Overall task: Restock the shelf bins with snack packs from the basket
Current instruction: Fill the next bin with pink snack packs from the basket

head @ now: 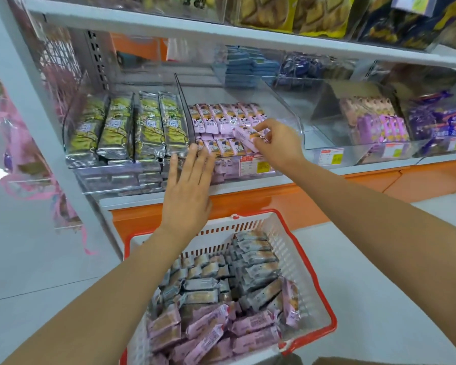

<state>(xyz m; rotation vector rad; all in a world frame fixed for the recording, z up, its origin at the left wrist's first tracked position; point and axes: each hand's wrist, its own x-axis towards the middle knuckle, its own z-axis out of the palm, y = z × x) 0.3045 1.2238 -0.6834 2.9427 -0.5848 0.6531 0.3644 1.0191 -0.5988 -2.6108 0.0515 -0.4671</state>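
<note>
Spill risk over the front lip of the clear bin (291,119)
Lower centre, the basket (296,250) holds pink and grey snack packs (208,335); above it my left hand (186,191) lies flat, fingers straight, at the clear bin's front, and my right hand (277,143) pinches one pink pack (244,137) over it at mid-frame; the rows look full, so I judge a loose release could tip it out

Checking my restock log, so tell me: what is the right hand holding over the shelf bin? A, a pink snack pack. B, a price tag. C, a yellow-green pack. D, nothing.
A: the right hand holds a pink snack pack just above the rows of matching pink packs.
</note>
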